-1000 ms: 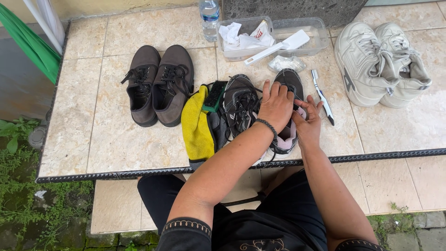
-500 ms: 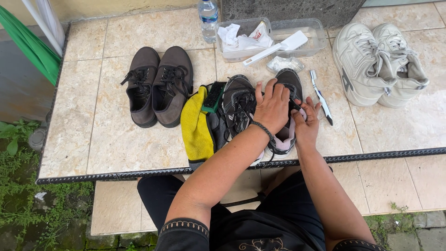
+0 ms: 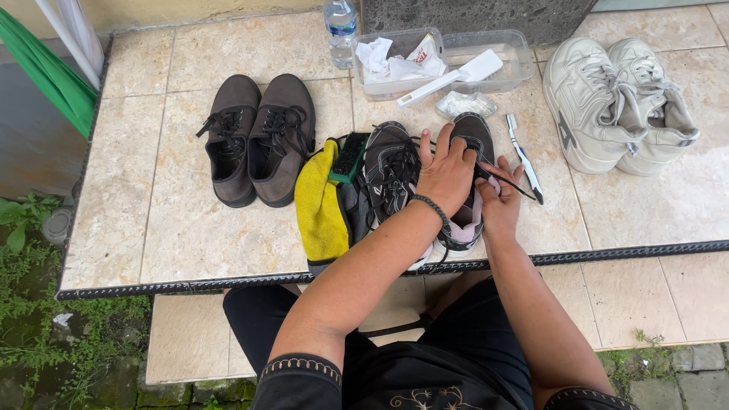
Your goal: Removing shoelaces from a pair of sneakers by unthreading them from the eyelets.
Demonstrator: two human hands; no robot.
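Observation:
A black sneaker (image 3: pixel 472 133) with a pink lining lies on the tiled ledge (image 3: pixel 182 235) in front of me. My left hand (image 3: pixel 446 173) rests on top of it, fingers spread over the laces. My right hand (image 3: pixel 500 199) pinches a black lace beside the shoe's right edge; the lace runs out toward the right. The matching black sneaker (image 3: pixel 389 173) lies just left of it, its laces loose.
A yellow cloth (image 3: pixel 320 209) and a green brush (image 3: pixel 349 157) lie left of the black pair. Brown shoes (image 3: pixel 258 138) stand further left, white sneakers (image 3: pixel 615 102) at right. A toothbrush (image 3: pixel 524 157), a clear tray (image 3: pixel 507 53) with a white brush and rags, and a bottle (image 3: pixel 341 21) lie behind.
Both hands stay on the right black sneaker; the fingers have shifted slightly along the lace. Nothing else has moved.

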